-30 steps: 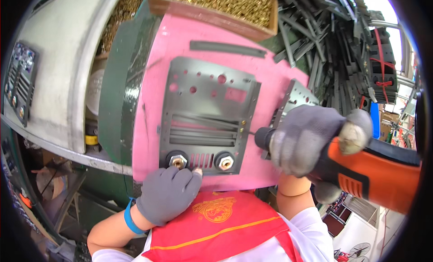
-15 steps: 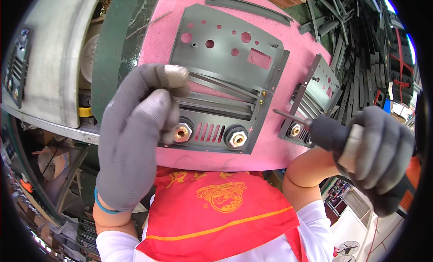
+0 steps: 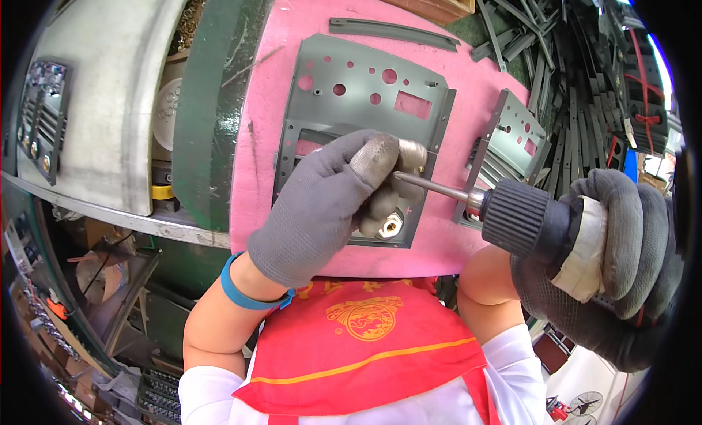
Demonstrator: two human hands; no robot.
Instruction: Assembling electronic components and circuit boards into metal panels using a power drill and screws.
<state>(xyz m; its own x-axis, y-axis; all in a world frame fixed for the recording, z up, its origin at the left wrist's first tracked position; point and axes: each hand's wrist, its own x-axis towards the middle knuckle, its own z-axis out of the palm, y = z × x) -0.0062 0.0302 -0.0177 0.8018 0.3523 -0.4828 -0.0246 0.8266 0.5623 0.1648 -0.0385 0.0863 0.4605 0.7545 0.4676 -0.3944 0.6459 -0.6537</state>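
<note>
My left hand (image 3: 329, 194), in a grey glove with worn pale fingertips, is over the lower part of a dark grey metal panel (image 3: 358, 70). Its thumb and fingers are pinched together; whatever they hold is hidden. In my gloved right hand (image 3: 621, 257) is an electric screwdriver (image 3: 519, 216), gripped round its body. The bit (image 3: 439, 187) points left, its tip close to the left fingertips; I cannot tell if they touch. On the panel's lower edge a hexagonal brass fitting (image 3: 391, 226) shows. My left hand covers the slotted part beside it.
The panel lies on a pink mat (image 3: 256, 154). A smaller panel (image 3: 512, 136) stands right of it, and a long metal strip (image 3: 391, 34) lies beyond. Dark metal strips (image 3: 578, 110) pile at the far right. A wooden box (image 3: 417, 1) is at the back.
My left hand has moved right across the panel. The screwdriver has come left and nearer, its bit now meeting the left fingertips in view. The view has shifted slightly.
</note>
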